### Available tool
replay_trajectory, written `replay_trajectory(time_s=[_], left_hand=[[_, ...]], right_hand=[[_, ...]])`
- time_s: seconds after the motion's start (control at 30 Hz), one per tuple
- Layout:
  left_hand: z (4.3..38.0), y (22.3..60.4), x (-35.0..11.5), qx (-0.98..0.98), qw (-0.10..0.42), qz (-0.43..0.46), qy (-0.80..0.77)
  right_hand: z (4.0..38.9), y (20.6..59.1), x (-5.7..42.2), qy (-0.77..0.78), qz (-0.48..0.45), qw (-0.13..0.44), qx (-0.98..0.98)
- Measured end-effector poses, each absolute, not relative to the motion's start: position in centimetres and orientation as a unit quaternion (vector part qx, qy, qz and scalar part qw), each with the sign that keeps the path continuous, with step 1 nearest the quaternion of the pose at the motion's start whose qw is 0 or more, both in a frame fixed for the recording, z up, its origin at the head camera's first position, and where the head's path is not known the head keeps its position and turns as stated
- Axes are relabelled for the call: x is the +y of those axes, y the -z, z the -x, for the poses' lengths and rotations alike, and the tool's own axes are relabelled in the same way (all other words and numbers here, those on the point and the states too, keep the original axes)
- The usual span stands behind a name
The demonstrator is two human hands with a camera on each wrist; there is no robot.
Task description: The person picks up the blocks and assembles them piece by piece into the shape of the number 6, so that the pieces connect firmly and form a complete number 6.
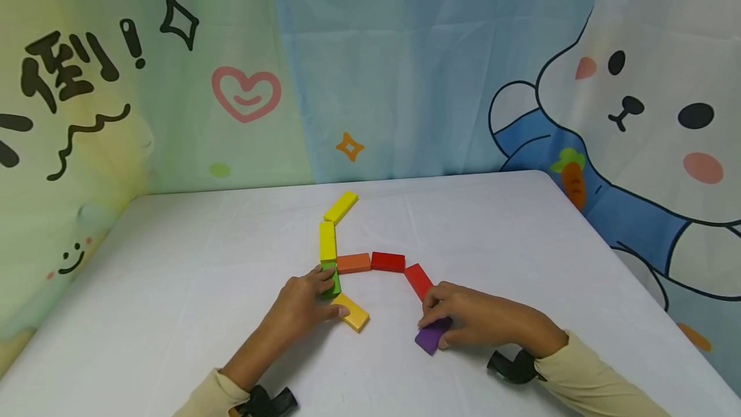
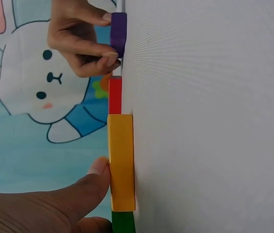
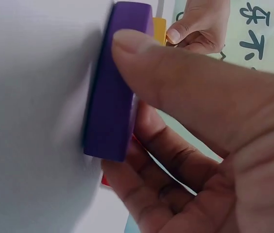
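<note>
Purple block (image 3: 112, 82) is pinched between the thumb and fingers of my right hand (image 1: 477, 317), low over or on the white table; the right wrist view cannot settle which. Just beyond it lies a red block (image 1: 419, 282), partly behind the fingers. My left hand (image 1: 301, 304) rests its fingertips on a green block (image 1: 332, 280), covering part of it. Its thumb touches the orange-yellow block (image 1: 351, 312), which lies at an angle against the green block's near end. In the left wrist view this thumb (image 2: 95, 177) presses the orange-yellow block's upper face.
Two yellow blocks (image 1: 327, 242) run on from the green one toward the back. An orange block (image 1: 354, 263) and another red block (image 1: 388, 262) bridge across to the right. White cloth covers the table (image 1: 202, 262); a printed curtain (image 1: 382, 69) hangs behind it.
</note>
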State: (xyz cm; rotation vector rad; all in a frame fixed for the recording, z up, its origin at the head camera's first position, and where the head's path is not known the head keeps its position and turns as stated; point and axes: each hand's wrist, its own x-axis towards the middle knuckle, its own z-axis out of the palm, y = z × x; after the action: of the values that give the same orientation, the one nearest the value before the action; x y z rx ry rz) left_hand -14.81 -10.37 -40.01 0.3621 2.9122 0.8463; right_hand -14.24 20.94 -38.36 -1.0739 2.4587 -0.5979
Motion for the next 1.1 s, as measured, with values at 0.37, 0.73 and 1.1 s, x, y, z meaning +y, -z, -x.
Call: replay_trajectory(time_s=[0.37,0.73,1.1], left_hand=[[14.9,39.9,-10.6,0.954,0.045,-0.125,-0.271],[15.0,39.9,-10.5,0.951,0.049,-0.133,-0.276],[15.0,40.0,-10.4,0.955,0.052,-0.131,-0.26]], right_hand=[[14.5,38.2,20.3,0.207,0.389,0.186,0.878],[14.7,38.2,19.2,0.22,0.397,0.151,0.878],[15.0,38.8,17.4,0.235,0.414,0.123,0.871]])
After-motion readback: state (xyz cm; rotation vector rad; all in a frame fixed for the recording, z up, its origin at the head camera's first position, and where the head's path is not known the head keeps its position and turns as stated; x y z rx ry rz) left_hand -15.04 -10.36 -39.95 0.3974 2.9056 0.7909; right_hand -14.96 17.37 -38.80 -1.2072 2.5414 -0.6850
